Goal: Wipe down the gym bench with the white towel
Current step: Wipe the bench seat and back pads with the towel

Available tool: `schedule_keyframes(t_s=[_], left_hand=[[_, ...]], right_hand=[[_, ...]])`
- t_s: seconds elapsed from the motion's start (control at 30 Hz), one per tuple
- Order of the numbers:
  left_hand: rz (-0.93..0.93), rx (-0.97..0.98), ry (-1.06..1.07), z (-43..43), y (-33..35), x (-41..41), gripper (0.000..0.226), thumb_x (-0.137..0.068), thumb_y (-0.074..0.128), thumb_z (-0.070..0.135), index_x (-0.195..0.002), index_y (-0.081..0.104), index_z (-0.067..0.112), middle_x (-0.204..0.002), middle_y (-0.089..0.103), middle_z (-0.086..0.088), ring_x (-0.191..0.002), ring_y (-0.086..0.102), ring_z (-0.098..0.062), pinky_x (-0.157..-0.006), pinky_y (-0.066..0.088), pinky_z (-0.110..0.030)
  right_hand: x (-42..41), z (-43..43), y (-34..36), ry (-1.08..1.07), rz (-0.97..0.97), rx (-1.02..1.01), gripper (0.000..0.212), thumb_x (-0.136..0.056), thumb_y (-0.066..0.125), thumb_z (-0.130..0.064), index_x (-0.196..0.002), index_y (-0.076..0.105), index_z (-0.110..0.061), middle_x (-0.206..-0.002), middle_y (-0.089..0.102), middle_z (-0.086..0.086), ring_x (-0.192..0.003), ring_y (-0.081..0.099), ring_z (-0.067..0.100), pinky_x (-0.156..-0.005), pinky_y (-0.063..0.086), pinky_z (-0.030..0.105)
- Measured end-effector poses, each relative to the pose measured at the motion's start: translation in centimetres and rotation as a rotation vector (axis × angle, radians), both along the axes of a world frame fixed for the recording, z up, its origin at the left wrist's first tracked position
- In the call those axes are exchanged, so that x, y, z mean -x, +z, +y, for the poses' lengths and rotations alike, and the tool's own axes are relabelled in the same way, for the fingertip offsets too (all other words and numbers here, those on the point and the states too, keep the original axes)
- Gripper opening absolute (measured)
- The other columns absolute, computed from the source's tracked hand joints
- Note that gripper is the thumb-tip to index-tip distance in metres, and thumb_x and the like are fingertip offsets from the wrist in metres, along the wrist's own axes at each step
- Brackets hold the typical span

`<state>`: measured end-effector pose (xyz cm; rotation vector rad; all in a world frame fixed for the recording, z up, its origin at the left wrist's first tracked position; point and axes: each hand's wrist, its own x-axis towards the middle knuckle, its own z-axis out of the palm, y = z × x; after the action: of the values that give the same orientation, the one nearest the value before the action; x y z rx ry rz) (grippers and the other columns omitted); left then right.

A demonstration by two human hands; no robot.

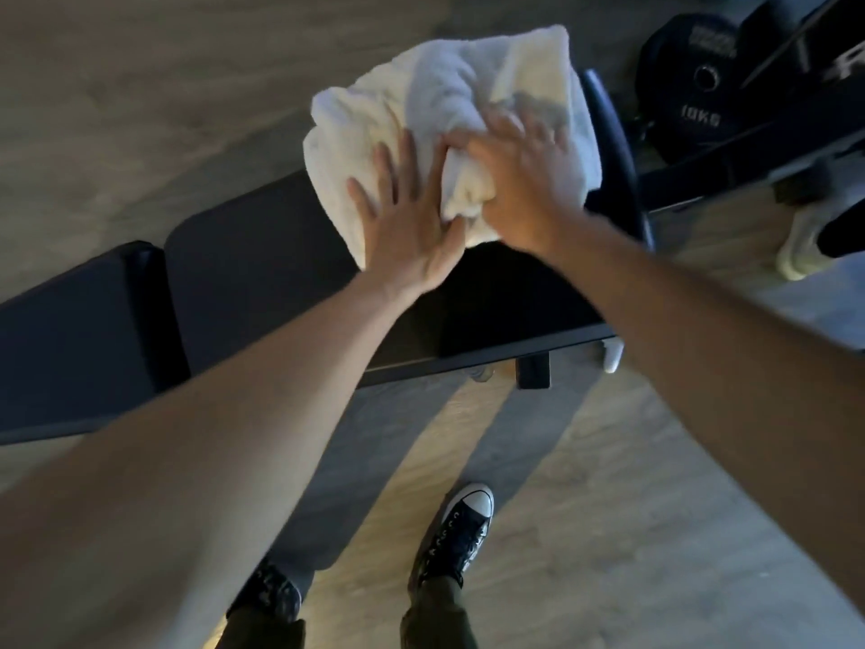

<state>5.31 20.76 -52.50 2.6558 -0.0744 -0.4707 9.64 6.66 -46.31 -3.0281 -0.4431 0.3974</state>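
White, bunched towel (449, 110) on black bench (262, 255); left hand (407, 227) flat, right hand (519, 180) gripping.

Below me I'm seeing a pale wood-grain floor (608, 531), my two dark canvas sneakers with white toe caps (461, 536) planted on it under olive trouser cuffs (437, 615), and over at top right a black weight plate (697, 91) marked 10KG lying beside a dark equipment frame (767, 133).
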Motion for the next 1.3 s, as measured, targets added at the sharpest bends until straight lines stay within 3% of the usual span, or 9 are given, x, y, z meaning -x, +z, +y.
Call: schedule_keyframes(t_s=[0.13,0.3,0.43,0.57,0.67,0.73,0.87,1.13,1.3], left_hand=[[-0.194,0.028,-0.056,-0.1,-1.3,5.2,0.082,-0.097,0.032,0.068,-0.164,0.007,0.029,-0.174,0.001,-0.012,-0.159,0.000,-0.037,-0.123,0.001,-0.069],[-0.254,0.010,-0.119,0.1,-2.1,10.3,0.084,-0.094,0.036,0.067,-0.165,0.012,0.028,-0.174,0.005,-0.008,-0.160,0.001,-0.032,-0.124,0.006,-0.067],[-0.248,0.044,-0.152,0.4,-2.0,13.4,0.084,-0.094,0.026,0.069,-0.165,0.013,0.026,-0.174,0.005,-0.008,-0.160,0.002,-0.032,-0.122,0.009,-0.067],[-0.255,0.029,-0.172,0.3,-2.0,14.6,0.088,-0.091,0.032,0.073,-0.164,0.017,0.027,-0.174,0.010,-0.010,-0.160,0.007,-0.035,-0.120,0.013,-0.070],[-0.260,0.040,-0.185,-0.1,-1.5,12.5,0.094,-0.084,0.049,0.077,-0.161,0.024,0.031,-0.172,0.017,-0.013,-0.158,0.014,-0.038,-0.119,0.015,-0.073],[-0.228,0.057,-0.183,-0.8,-1.1,10.4,0.096,-0.081,0.056,0.076,-0.161,0.022,0.035,-0.173,0.010,-0.011,-0.159,0.010,-0.036,-0.119,0.013,-0.075],[-0.179,0.064,-0.161,-3.1,-0.3,5.9,0.093,-0.087,0.047,0.075,-0.163,0.008,0.039,-0.174,-0.007,-0.010,-0.160,-0.005,-0.034,-0.118,0.006,-0.077],[-0.022,-0.004,-0.087,-6.1,2.3,-5.1,0.092,-0.095,0.045,0.067,-0.163,-0.006,0.033,-0.173,-0.013,-0.009,-0.159,-0.005,-0.034,-0.115,0.011,-0.079],[0.081,-0.022,-0.052,-7.3,3.6,-6.7,0.089,-0.099,0.040,0.060,-0.162,-0.015,0.029,-0.172,-0.020,-0.011,-0.158,-0.018,-0.033,-0.117,0.005,-0.078]], right_hand=[[6.6,-1.4,-0.8,-0.053,-0.071,-0.048,0.072,-0.085,0.072,-0.033,-0.150,0.041,-0.040,-0.166,0.031,0.000,-0.155,0.017,0.039,-0.120,0.016,0.069],[13.7,-1.2,-1.9,-0.169,-0.114,-0.083,0.079,-0.082,0.063,-0.013,-0.153,0.040,-0.038,-0.167,0.031,0.003,-0.154,0.018,0.042,-0.119,0.014,0.071],[17.4,-1.2,-2.3,-0.227,-0.155,-0.118,0.062,-0.092,0.046,-0.015,-0.150,0.048,-0.037,-0.165,0.037,0.004,-0.152,0.025,0.044,-0.119,0.016,0.072],[19.4,-2.3,-2.3,-0.199,-0.221,-0.188,0.060,-0.089,0.039,-0.018,-0.145,0.056,-0.032,-0.159,0.046,0.007,-0.147,0.036,0.046,-0.116,0.023,0.073],[17.6,-4.4,-2.3,-0.136,-0.264,-0.157,0.059,-0.086,0.054,-0.016,-0.143,0.059,-0.032,-0.157,0.049,0.009,-0.143,0.041,0.047,-0.112,0.027,0.074],[15.5,-5.4,-2.0,-0.134,-0.247,-0.114,0.066,-0.081,0.070,-0.018,-0.144,0.057,-0.032,-0.158,0.047,0.009,-0.145,0.038,0.046,-0.113,0.025,0.074],[9.7,-7.3,-0.9,-0.101,-0.167,-0.070,0.084,-0.070,0.086,-0.031,-0.146,0.053,-0.031,-0.160,0.043,0.010,-0.149,0.031,0.043,-0.114,0.024,0.073],[-2.3,-8.6,2.2,-0.078,0.009,0.004,0.085,-0.082,0.069,-0.011,-0.150,0.030,-0.046,-0.171,0.010,0.001,-0.157,0.005,0.037,-0.119,0.021,0.069],[-3.5,-8.6,2.7,-0.101,0.055,-0.055,0.085,-0.086,0.059,-0.007,-0.152,0.025,-0.049,-0.172,0.008,-0.001,-0.154,0.017,0.037,-0.121,0.023,0.062]])
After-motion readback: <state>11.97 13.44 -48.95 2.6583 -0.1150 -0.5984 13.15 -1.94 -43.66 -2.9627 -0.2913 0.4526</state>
